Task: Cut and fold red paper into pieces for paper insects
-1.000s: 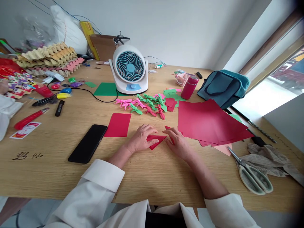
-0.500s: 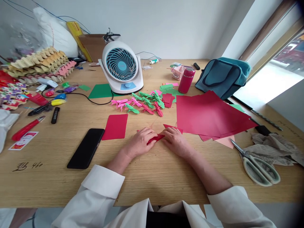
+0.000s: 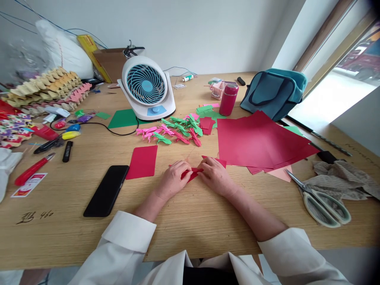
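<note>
Between my two hands, low over the table, is a small piece of folded red paper (image 3: 192,174). My left hand (image 3: 174,176) is closed on its left end, and my right hand (image 3: 216,176) pinches the right end. Fingers cover much of the paper, so its full shape is hidden. Just behind my right hand lies another red paper piece (image 3: 219,161), partly covered. Beyond the hands is a pile of folded pink, green and red paper figures (image 3: 178,128). A stack of red paper rectangles (image 3: 142,161) lies left of my left hand.
A black phone (image 3: 107,190) lies at left. Large red sheets (image 3: 255,138) spread to the right, near scissors (image 3: 322,202) and a crumpled cloth (image 3: 341,179). Behind stand a fan (image 3: 147,87), a red flask (image 3: 228,99) and a blue bag (image 3: 273,95). A red-handled cutter (image 3: 32,170) lies far left.
The view has shifted and tilted slightly. My hands stay on the red paper; the right fingers have moved a little inward, and more of the paper's lower part shows.
</note>
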`<state>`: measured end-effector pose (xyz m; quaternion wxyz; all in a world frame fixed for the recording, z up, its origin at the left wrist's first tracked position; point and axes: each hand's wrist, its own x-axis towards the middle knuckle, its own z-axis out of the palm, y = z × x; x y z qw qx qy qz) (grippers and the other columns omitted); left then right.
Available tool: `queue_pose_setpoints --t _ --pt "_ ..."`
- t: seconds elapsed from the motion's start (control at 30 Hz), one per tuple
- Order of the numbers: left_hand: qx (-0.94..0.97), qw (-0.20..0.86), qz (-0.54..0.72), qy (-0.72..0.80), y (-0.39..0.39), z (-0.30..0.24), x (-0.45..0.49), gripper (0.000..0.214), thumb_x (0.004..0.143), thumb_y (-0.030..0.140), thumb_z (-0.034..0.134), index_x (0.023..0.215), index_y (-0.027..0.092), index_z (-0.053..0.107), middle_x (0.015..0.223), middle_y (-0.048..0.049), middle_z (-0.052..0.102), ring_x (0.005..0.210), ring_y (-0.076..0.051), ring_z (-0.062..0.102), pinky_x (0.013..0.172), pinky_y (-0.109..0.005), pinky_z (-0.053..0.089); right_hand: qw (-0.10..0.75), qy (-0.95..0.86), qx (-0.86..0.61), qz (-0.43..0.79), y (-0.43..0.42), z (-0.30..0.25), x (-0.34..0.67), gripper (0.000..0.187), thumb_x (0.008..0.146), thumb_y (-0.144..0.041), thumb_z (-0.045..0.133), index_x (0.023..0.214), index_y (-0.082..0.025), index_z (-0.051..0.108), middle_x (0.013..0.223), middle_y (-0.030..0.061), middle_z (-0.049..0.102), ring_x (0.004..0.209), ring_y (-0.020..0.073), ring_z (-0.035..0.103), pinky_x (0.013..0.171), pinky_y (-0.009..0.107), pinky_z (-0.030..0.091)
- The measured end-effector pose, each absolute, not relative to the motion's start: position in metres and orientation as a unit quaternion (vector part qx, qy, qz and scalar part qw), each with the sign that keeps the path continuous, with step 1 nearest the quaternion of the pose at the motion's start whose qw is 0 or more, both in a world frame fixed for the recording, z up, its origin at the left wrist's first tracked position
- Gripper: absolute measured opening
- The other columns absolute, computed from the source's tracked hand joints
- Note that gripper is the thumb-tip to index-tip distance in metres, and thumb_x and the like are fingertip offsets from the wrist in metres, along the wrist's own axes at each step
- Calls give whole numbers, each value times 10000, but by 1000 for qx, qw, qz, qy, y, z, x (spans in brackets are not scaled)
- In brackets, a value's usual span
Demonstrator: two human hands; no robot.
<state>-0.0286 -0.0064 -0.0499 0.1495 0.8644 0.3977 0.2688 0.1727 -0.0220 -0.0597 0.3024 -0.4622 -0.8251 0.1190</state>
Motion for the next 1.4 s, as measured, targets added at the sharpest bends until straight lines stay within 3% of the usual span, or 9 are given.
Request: queue_pose_setpoints --t 0.13,0.33,0.6,0.77,1.27,1.4 --pt "840 173 316 405 -7 -50 -29 110 915 151 493 892 212 581 916 -38 645 919 -183 611 844 -328 492 306 -799 -496 148 -25 -56 174 133 878 -153 587 986 -198 649 1013 91 608 990 228 605 859 350 485" --pt "832 197 345 388 -9 -45 -28 107 899 130 500 862 213 557 930 -45 655 927 -180 618 854 -334 500 339 -755 -502 253 -24 -58 177 138 896 -178 539 978 -216 643 855 14 690 713 153 632 660 263 477" --pt "855 180 317 368 -8 -41 -29 186 783 47 542 832 225 523 1158 -63 659 1130 -220 590 972 -410 471 422 -740 -449 269 -25 -53 181 154 884 -169 520 948 -222 650 936 33 716 864 174 666 787 309 516" --pt "866 162 296 370 -10 -37 -30 251 731 11 512 850 231 488 1068 -57 649 1073 -234 594 940 -408 467 424 -761 -418 259 -29 -47 179 182 895 -137 512 972 -222 653 913 33 688 851 167 653 771 295 511" --pt "870 156 297 361 -14 -33 -27 25 900 202 541 907 223 552 997 -49 638 977 -212 582 901 -384 439 404 -764 -422 275 -31 -46 179 185 913 -185 542 1028 -231 680 940 45 666 856 175 648 795 318 526" --pt "873 151 289 363 -14 -35 -27 81 916 251 547 978 230 595 1062 -51 655 1015 -217 577 920 -387 426 411 -757 -424 278 -32 -43 179 152 913 -194 544 992 -228 669 916 40 671 838 172 643 767 308 522"
